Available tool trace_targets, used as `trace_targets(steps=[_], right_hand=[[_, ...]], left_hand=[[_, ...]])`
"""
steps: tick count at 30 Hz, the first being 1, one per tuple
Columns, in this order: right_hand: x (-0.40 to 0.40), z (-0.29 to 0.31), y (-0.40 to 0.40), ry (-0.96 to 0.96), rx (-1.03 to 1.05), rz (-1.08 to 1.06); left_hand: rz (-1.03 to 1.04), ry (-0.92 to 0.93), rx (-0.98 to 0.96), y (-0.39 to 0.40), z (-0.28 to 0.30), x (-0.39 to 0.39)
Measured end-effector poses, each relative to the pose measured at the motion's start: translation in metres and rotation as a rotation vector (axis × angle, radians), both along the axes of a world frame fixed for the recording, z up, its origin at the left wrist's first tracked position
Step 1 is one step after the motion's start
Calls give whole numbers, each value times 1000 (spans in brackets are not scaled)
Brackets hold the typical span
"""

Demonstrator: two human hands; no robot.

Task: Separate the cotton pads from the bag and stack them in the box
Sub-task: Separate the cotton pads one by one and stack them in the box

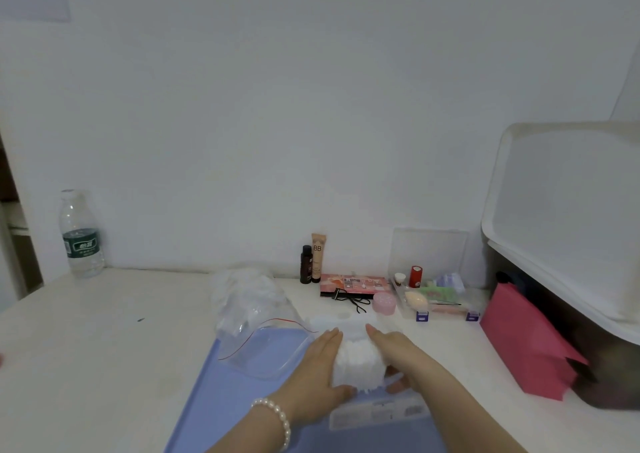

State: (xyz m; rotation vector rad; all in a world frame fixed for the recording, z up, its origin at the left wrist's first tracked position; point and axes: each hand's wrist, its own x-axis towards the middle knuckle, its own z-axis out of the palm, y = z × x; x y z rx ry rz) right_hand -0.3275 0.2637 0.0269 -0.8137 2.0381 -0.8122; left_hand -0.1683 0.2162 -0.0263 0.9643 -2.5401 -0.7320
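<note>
A stack of white cotton pads (pixel 356 366) sits between my two hands, inside a clear plastic box (pixel 377 411) on a blue mat (pixel 214 404). My left hand (pixel 322 366) presses flat against the stack's left side, fingers straight. My right hand (pixel 394 352) presses against its right side, thumb under the front. A clear zip bag (pixel 252 317) with a red seal line lies open to the left, with more white pads inside its far end.
A water bottle (pixel 81 234) stands at the far left. Cosmetics, a pink jar (pixel 383 303) and a clear organiser tray (pixel 433 296) line the wall. A pink paper bag (pixel 523 341) and a large white bin (pixel 568 230) stand at the right.
</note>
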Motion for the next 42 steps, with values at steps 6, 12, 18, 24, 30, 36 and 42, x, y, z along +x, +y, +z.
trace_targets(steps=[6, 12, 18, 24, 30, 36, 42], right_hand=[[4, -8, -6, 145, 30, 84], [9, 1, 0, 623, 21, 142], [72, 30, 10, 543, -695, 327], [131, 14, -24, 532, -591, 675], [151, 28, -65, 780, -392, 471], [172, 22, -115, 877, -322, 736], [179, 8, -156, 1211, -154, 798]], left_hand=[[4, 24, -72, 5, 7, 3], [84, 288, -740, 12, 21, 38], [322, -239, -752, -12, 28, 104], [371, -253, -650, -57, 46, 145], [414, -139, -644, -72, 88, 153], [450, -75, -502, -90, 78, 151], [373, -23, -444, -93, 72, 142]])
